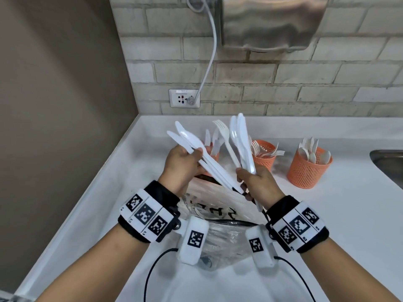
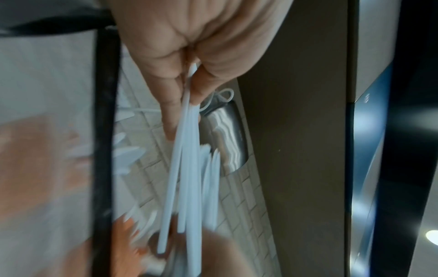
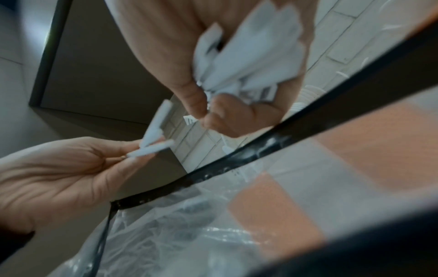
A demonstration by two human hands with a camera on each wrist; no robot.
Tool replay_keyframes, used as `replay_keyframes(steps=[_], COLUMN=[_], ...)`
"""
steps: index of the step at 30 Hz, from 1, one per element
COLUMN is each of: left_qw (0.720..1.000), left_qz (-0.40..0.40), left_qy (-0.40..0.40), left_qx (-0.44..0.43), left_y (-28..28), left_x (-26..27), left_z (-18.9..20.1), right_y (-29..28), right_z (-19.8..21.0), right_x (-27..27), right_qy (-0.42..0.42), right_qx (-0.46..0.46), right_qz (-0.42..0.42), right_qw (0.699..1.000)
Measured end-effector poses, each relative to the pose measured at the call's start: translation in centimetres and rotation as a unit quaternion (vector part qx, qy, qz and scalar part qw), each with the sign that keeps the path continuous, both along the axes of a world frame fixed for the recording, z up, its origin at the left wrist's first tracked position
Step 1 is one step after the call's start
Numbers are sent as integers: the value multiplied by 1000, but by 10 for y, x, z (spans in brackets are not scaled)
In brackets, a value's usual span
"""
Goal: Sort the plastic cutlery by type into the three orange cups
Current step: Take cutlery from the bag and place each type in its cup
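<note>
My left hand point(image 1: 185, 162) grips a bundle of white plastic knives point(image 1: 196, 149), blades fanning up to the left; the same knives point(image 2: 187, 168) run down from my fingers point(image 2: 170, 97). My right hand point(image 1: 255, 179) grips a mixed bunch of white cutlery point(image 1: 239, 140), a fork and knives pointing up; their handle ends point(image 3: 249, 61) show against my palm. Both hands hover over a clear plastic bag point(image 1: 220, 232) of cutlery. Behind stand three orange cups: the left cup point(image 1: 214, 156) with knives, mostly hidden, the middle cup point(image 1: 263, 156) with forks, and the right cup point(image 1: 307, 168) with spoons.
The white counter point(image 1: 327, 225) meets a brick wall with a socket point(image 1: 184, 98) and a white cable point(image 1: 210, 55). A metal dispenser point(image 1: 272, 20) hangs above. A sink rim point(image 1: 387, 164) lies at the far right. A brown wall point(image 1: 61, 94) closes off the left.
</note>
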State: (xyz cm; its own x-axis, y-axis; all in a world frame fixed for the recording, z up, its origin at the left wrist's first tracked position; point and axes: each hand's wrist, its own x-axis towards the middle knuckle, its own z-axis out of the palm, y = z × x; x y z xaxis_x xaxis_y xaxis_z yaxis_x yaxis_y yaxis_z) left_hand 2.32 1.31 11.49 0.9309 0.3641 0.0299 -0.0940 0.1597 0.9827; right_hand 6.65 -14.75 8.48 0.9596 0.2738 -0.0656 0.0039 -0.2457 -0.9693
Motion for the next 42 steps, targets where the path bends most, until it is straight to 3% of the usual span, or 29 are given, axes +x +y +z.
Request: replay_keyframes(steps=[6, 9, 16, 22, 28, 31, 35, 38, 42], left_qw=[994, 992, 988, 975, 954, 962, 945, 968, 988], left_qz=[59, 70, 39, 22, -47, -44, 74, 47, -110], left_qy=[-91, -92, -8, 77, 151, 129, 7, -60, -3], left_qx=[13, 45, 152, 207, 255, 236, 319, 240, 110], left_y=[45, 63, 67, 64, 61, 61, 53, 35, 12], left_x=[14, 37, 92, 111, 118, 111, 93, 73, 51], left_z=[61, 73, 27, -11, -37, -25, 14, 41, 44], right_y=[-5, -5, -2, 1, 1, 0, 1, 2, 4], right_z=[9, 17, 18, 10, 7, 6, 5, 6, 9], right_x=[6, 10, 13, 14, 12, 12, 11, 8, 3], right_qy=[3, -7, -4, 9, 23, 25, 35, 37, 71], right_qx=[31, 42, 57, 58, 57, 60, 71, 91, 156], right_qz=[1, 7, 15, 26, 35, 37, 47, 82, 144], right_qw=[1000, 999, 998, 998, 997, 997, 996, 992, 975])
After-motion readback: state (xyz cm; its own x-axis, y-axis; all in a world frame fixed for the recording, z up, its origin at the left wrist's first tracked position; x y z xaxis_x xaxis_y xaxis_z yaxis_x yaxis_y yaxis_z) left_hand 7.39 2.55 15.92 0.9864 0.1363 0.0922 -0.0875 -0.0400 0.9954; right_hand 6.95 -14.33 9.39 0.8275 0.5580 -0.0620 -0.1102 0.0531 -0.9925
